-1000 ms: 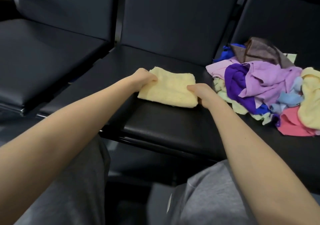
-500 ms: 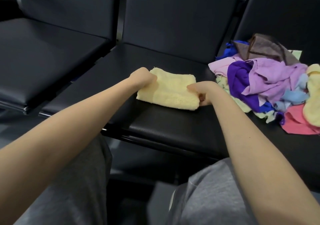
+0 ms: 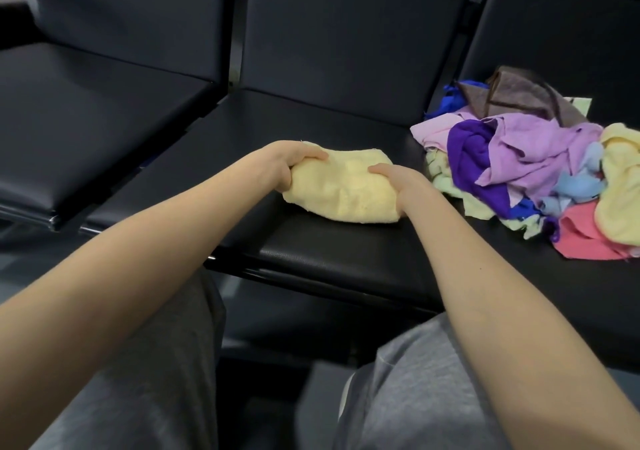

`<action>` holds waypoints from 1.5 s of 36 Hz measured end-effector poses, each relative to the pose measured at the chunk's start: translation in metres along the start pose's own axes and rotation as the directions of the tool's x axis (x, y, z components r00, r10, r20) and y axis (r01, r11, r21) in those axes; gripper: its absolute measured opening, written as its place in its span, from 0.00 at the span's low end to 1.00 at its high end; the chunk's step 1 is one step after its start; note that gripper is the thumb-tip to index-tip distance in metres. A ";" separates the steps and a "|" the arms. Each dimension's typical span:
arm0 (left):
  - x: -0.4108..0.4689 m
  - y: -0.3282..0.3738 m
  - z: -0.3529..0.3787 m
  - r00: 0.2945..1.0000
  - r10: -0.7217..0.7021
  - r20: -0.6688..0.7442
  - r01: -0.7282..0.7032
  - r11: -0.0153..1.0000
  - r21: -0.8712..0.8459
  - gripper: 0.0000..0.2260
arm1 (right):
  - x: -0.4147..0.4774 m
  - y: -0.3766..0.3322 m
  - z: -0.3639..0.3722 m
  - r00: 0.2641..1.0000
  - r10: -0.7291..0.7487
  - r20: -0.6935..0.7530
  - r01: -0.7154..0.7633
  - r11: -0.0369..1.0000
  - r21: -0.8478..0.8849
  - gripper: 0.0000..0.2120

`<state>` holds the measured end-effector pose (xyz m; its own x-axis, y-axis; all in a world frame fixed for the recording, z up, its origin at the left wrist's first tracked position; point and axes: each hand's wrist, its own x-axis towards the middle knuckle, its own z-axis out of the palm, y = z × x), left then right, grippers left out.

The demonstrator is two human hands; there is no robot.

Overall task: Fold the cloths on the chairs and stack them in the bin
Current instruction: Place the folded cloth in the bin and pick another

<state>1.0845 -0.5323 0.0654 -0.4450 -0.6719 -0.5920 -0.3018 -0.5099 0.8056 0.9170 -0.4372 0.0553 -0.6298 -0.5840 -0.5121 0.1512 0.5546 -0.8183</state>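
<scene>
Gripping the folded yellow cloth [image 3: 341, 191] at both ends, the left hand [image 3: 294, 164] and right hand [image 3: 398, 190] pinch its layers shut (so the fold survives lifting) on the middle chair seat [image 3: 311, 252], left of the unfolded pile [image 3: 526, 162]; no bin is visible.

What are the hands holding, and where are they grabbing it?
Both hands hold the folded yellow cloth on the middle chair seat. The left hand grips its left end; the right hand grips its right end.
</scene>
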 end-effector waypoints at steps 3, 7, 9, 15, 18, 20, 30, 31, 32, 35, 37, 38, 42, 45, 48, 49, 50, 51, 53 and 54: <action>-0.005 0.001 0.000 0.998 0.015 0.061 -0.011 0.997 -0.077 0.21 | -0.003 0.001 -0.004 1.000 -0.007 0.021 0.005 0.994 0.111 0.30; -0.014 0.001 0.008 0.978 0.099 0.186 -0.060 0.977 -0.205 0.16 | -0.015 0.001 -0.016 0.996 -0.080 0.045 0.062 0.951 0.301 0.22; -0.019 0.001 0.015 0.960 0.134 0.248 -0.071 0.967 -0.246 0.14 | -0.018 0.003 -0.026 0.990 -0.115 0.075 0.080 0.928 0.364 0.21; -0.038 0.006 0.043 0.927 0.156 0.340 -0.063 0.961 -0.268 0.21 | -0.030 0.012 -0.068 0.986 -0.158 0.060 0.134 0.946 0.296 0.21; -0.052 0.009 0.069 0.901 0.222 0.373 -0.102 0.943 -0.317 0.16 | -0.040 0.020 -0.103 0.983 -0.183 0.022 0.168 0.940 0.298 0.22; -0.061 0.011 0.083 0.881 0.262 0.395 -0.135 0.938 -0.320 0.16 | -0.047 0.024 -0.121 0.979 -0.206 -0.009 0.199 0.933 0.298 0.22; -0.103 -0.033 0.218 0.823 0.187 0.536 0.001 0.944 -0.330 0.10 | -0.102 0.098 -0.241 0.969 -0.202 -0.140 0.240 0.900 0.363 0.07; -0.108 -0.040 0.230 0.809 0.178 0.560 0.021 0.943 -0.331 0.07 | -0.107 0.108 -0.251 0.969 -0.196 -0.151 0.239 0.896 0.373 0.07; -0.111 -0.048 0.242 0.797 0.165 0.581 0.042 0.944 -0.326 0.06 | -0.112 0.117 -0.261 0.968 -0.192 -0.159 0.240 0.892 0.382 0.07; -0.120 -0.069 0.279 0.779 0.113 0.617 0.085 0.956 -0.282 0.05 | -0.128 0.147 -0.290 0.968 -0.152 -0.200 0.217 0.907 0.361 0.07; -0.127 -0.087 0.301 0.772 0.064 0.633 0.125 0.960 -0.250 0.06 | -0.136 0.170 -0.308 0.967 -0.110 -0.230 0.188 0.917 0.353 0.09; -0.130 -0.097 0.311 0.766 0.032 0.642 0.155 0.960 -0.233 0.07 | -0.139 0.182 -0.317 0.964 -0.101 -0.248 0.186 0.919 0.349 0.12; -0.140 -0.150 0.339 0.751 -0.073 0.656 0.252 0.950 -0.183 0.14 | -0.143 0.231 -0.339 0.939 -0.044 -0.341 0.163 0.930 0.329 0.18; -0.140 -0.196 0.349 0.731 -0.158 0.664 0.317 0.940 -0.125 0.17 | -0.142 0.273 -0.347 0.941 0.038 -0.336 0.083 0.937 0.338 0.22; -0.130 -0.231 0.351 0.739 -0.214 0.638 0.332 0.941 -0.069 0.17 | -0.142 0.304 -0.344 0.948 0.114 -0.297 -0.003 0.937 0.350 0.19; -0.126 -0.239 0.352 0.755 -0.223 0.617 0.323 0.945 -0.054 0.17 | -0.140 0.312 -0.341 0.953 0.123 -0.277 -0.020 0.938 0.347 0.15; -0.121 -0.245 0.352 0.774 -0.222 0.593 0.309 0.950 -0.048 0.17 | -0.137 0.320 -0.338 0.955 0.134 -0.265 -0.035 0.937 0.347 0.13; -0.117 -0.250 0.353 0.790 -0.221 0.571 0.301 0.953 -0.048 0.16 | -0.133 0.326 -0.335 0.958 0.138 -0.252 -0.044 0.937 0.346 0.13; -0.109 -0.257 0.352 0.838 -0.211 0.503 0.268 0.962 -0.043 0.14 | -0.125 0.335 -0.328 0.964 0.140 -0.226 -0.056 0.937 0.344 0.15; -0.106 -0.261 0.349 0.859 -0.206 0.468 0.254 0.966 -0.041 0.13 | -0.121 0.338 -0.324 0.967 0.141 -0.214 -0.062 0.939 0.339 0.15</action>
<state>0.9162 -0.1405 -0.0733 -0.7150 -0.2209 -0.6634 -0.3702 -0.6852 0.6272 0.7971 0.0132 -0.0747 -0.7504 -0.3592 -0.5548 0.4392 0.3563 -0.8247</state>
